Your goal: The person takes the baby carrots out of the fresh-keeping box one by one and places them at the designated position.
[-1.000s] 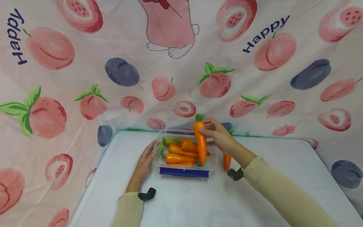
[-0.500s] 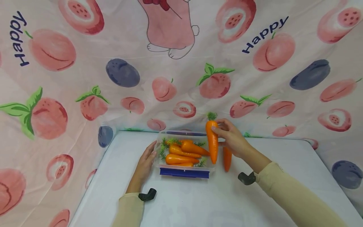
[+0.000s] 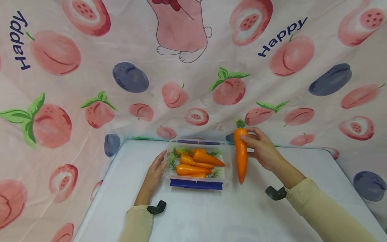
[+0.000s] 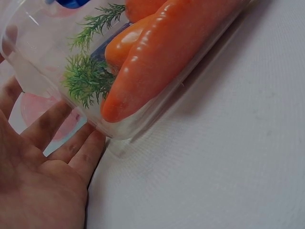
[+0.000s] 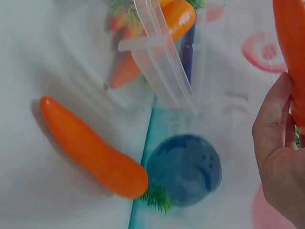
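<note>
A clear plastic box (image 3: 193,179) with blue clips stands at the back of the table, holding several orange carrots (image 3: 196,169) with green tops. Along its left wall lies my left hand (image 3: 153,176); the left wrist view has its straight fingers against the box corner. To the right of the box, my right hand (image 3: 266,151) grips a carrot (image 3: 241,148) near its leafy end, tip pointing down. Another carrot (image 5: 93,148) lies on the table below that hand, seen in the right wrist view; in the head view the held one covers it.
The white table (image 3: 193,215) meets a fruit-printed cloth (image 3: 193,74) hanging behind it. More of that cloth runs down the left and right sides. The box's blue front flap (image 3: 196,184) hangs down toward the front.
My right hand has carried the carrot rightward from over the box to beside it, above the lying carrot. The left hand and the box have stayed in place.
</note>
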Demonstrator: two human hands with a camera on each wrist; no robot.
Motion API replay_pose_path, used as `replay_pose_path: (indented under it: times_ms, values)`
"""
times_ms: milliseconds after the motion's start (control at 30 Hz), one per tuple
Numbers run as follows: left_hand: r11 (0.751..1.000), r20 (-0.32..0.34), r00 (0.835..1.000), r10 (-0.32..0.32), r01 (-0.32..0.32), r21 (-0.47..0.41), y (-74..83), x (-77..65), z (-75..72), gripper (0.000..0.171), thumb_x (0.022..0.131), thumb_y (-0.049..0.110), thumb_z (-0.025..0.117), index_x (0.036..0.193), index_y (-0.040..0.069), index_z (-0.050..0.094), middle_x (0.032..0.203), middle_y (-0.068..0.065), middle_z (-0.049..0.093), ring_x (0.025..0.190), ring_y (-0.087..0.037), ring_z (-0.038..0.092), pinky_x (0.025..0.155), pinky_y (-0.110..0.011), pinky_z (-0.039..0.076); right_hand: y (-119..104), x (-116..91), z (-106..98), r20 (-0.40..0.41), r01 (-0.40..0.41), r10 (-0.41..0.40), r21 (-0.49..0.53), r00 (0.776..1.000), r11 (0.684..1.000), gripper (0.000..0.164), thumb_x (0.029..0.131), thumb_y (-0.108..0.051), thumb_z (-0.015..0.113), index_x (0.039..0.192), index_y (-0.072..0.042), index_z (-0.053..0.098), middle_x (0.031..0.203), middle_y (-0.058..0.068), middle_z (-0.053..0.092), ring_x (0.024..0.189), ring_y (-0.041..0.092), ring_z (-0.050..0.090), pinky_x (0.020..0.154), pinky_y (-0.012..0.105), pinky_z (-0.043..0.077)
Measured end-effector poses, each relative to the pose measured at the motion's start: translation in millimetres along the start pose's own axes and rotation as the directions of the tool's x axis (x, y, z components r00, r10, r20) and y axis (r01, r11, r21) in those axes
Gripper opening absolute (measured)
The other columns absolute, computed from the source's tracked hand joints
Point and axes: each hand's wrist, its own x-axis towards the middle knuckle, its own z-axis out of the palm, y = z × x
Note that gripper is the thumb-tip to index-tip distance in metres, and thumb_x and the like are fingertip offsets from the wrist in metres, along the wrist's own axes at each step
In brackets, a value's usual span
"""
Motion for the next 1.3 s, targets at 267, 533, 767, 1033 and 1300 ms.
replay_pose_path:
  times_ms: [267, 533, 767, 1033, 1300]
  values:
    - [1.0, 0.009, 1.0, -0.003, 0.003, 0.012, 2.3, -0.5, -0.1, 0.05, 0.11, 0.021, 0.044, 0.159, 0.023, 0.036, 0.169, -0.008, 0.026, 0.158, -0.033, 0.019, 0.125, -0.064, 0.015, 8.2, -6.3, -26.3, -0.022, 0.017, -0.016, 0.048, 1.0, 0.999, 0.041, 0.102, -0.038, 0.062, 0.134, -0.024, 0.042, 0.125, -0.004, 0.06, 0.106, 0.015, 0.065, 0.088, 0.036, 0.06]
    - [1.0, -0.002, 1.0, -0.015, 0.015, 0.016, 2.0, 0.2, -1.5, 0.051, 0.109, 0.027, 0.046, 0.159, 0.024, 0.036, 0.169, -0.007, 0.026, 0.158, -0.033, 0.018, 0.123, -0.068, 0.014, 25.1, -8.6, -46.5, -0.06, 0.0, 0.0, 0.0, 0.998, 1.0, 0.047, 0.1, -0.043, 0.063, 0.137, -0.024, 0.041, 0.125, -0.007, 0.061, 0.106, 0.013, 0.065, 0.087, 0.036, 0.061]
    - [1.0, 0.005, 1.0, -0.007, 0.007, 0.005, 0.9, 1.2, -2.0, 0.051, 0.109, 0.024, 0.046, 0.159, 0.023, 0.036, 0.169, -0.006, 0.026, 0.158, -0.032, 0.019, 0.125, -0.063, 0.016, 37.5, -9.2, -60.8, -0.048, -0.001, 0.003, 0.034, 0.999, 0.999, 0.039, 0.103, -0.039, 0.06, 0.134, -0.025, 0.041, 0.121, -0.008, 0.062, 0.102, 0.012, 0.066, 0.086, 0.037, 0.06]
    - [1.0, 0.001, 1.0, -0.011, 0.011, 0.012, 1.1, 0.4, -2.4, 0.05, 0.109, 0.023, 0.045, 0.159, 0.024, 0.036, 0.169, -0.008, 0.027, 0.158, -0.033, 0.02, 0.124, -0.065, 0.017, 48.9, -8.7, -70.3, -0.046, -0.031, 0.032, 0.018, 0.998, 0.999, 0.043, 0.103, -0.041, 0.059, 0.136, -0.025, 0.04, 0.122, -0.01, 0.062, 0.105, 0.012, 0.065, 0.088, 0.037, 0.059]
    - [0.998, -0.01, 1.0, -0.024, 0.024, 0.051, 3.1, -0.5, -0.7, 0.05, 0.109, 0.026, 0.046, 0.158, 0.027, 0.037, 0.169, -0.006, 0.027, 0.158, -0.033, 0.019, 0.122, -0.067, 0.018, 63.5, -7.8, -75.1, -0.052, -0.05, 0.051, 0.017, 0.997, 0.999, 0.048, 0.103, -0.041, 0.058, 0.141, -0.021, 0.037, 0.121, -0.009, 0.059, 0.104, 0.011, 0.065, 0.088, 0.036, 0.059]
